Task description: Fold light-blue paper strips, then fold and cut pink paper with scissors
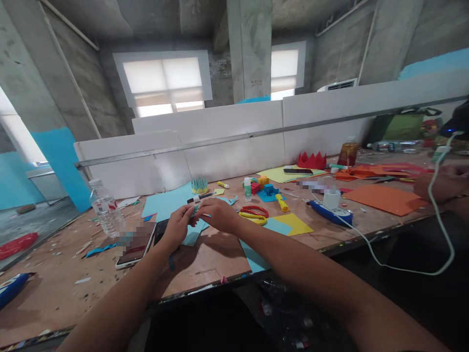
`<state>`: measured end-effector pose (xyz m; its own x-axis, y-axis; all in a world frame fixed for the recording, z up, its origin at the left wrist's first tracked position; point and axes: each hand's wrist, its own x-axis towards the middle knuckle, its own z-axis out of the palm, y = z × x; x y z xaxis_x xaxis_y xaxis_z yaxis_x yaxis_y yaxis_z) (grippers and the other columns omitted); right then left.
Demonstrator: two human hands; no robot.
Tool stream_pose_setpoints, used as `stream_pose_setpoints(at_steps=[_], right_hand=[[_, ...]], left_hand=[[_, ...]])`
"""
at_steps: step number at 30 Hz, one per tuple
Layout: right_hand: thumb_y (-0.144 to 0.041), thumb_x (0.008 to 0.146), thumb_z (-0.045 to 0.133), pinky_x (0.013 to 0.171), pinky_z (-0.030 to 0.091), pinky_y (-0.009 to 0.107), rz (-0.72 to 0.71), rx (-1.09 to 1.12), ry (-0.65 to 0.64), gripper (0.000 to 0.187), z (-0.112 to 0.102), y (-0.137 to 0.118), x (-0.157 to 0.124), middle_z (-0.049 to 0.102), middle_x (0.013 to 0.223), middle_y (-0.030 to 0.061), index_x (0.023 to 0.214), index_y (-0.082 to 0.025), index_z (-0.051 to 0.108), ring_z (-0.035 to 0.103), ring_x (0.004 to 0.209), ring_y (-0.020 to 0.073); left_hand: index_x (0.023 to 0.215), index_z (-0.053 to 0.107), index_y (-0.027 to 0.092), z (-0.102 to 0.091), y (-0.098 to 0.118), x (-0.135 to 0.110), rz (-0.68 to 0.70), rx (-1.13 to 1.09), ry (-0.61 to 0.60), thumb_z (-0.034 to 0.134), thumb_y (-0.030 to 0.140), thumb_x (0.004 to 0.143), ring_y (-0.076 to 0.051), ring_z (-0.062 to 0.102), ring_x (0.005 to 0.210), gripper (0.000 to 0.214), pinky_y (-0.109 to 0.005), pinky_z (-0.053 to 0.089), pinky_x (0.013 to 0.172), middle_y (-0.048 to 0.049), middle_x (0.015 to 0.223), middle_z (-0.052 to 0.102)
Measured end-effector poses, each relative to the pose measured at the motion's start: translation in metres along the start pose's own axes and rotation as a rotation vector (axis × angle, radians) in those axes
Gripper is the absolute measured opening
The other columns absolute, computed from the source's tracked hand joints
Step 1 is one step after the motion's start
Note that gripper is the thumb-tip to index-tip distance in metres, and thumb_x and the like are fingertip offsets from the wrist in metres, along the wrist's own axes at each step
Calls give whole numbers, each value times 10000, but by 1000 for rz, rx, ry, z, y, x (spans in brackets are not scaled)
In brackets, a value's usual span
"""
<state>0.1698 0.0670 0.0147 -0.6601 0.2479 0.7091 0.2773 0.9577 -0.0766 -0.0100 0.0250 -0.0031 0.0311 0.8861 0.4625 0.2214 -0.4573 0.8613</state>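
Note:
My left hand [179, 224] and my right hand [219, 214] meet over the table, fingers pinched together. Between their fingertips is a small light blue paper piece [196, 209], mostly hidden by the fingers. Light blue paper sheets [161, 201] lie beneath and behind the hands. A small blue-and-yellow paper crown [200, 185] stands just beyond them. Right of my right hand rest red-and-yellow scissors [253, 214]. An upright glue stick [247, 189] stands behind the scissors. A tablet-like device [136, 247] lies left of my left hand.
A water bottle [105, 208] stands at left. Colored blocks [263, 183], a yellow glue stick [282, 203], a blue hot-glue gun [331, 213] and a red paper crown [311, 160] are to the right. A white cable [436, 195] hangs over the edge. Another person's hand [441, 183] is at far right.

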Motion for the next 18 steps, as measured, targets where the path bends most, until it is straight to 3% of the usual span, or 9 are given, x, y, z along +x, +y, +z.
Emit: stream_pose_setpoints(at_steps=[4, 7, 10, 18], right_hand=[[-245, 936, 607, 848, 473, 307, 5, 124, 58, 161, -1, -6, 0, 720, 912, 67, 873, -187, 744, 638, 880, 187], [-212, 921, 605, 743, 482, 265, 154, 276, 128, 151, 1, -7, 1, 715, 811, 39, 854, -173, 735, 640, 776, 157], [-184, 857, 663, 705, 489, 251, 273, 332, 168, 110, 4, -3, 0, 728, 843, 48, 933, -154, 737, 650, 753, 151], [-195, 835, 710, 742, 502, 271, 245, 307, 161, 196, 5, -1, -1, 724, 912, 78, 1024, -143, 726, 667, 771, 161]], left_hand=[[1049, 568, 170, 0, -2, 0, 23, -24, 23, 570, 494, 869, -141, 563, 561, 371, -290, 482, 570, 32, 648, 599], [1075, 557, 178, 0, -1, -1, 53, -5, 18, 561, 462, 888, -144, 572, 586, 340, -293, 481, 582, 27, 671, 602], [1101, 550, 190, 1, 1, -3, 88, 31, 18, 555, 435, 903, -142, 581, 614, 315, -294, 481, 605, 17, 721, 614], [1146, 524, 208, 1, 4, -6, 143, 93, -2, 501, 398, 941, -141, 550, 629, 280, -295, 461, 651, 36, 706, 582]])
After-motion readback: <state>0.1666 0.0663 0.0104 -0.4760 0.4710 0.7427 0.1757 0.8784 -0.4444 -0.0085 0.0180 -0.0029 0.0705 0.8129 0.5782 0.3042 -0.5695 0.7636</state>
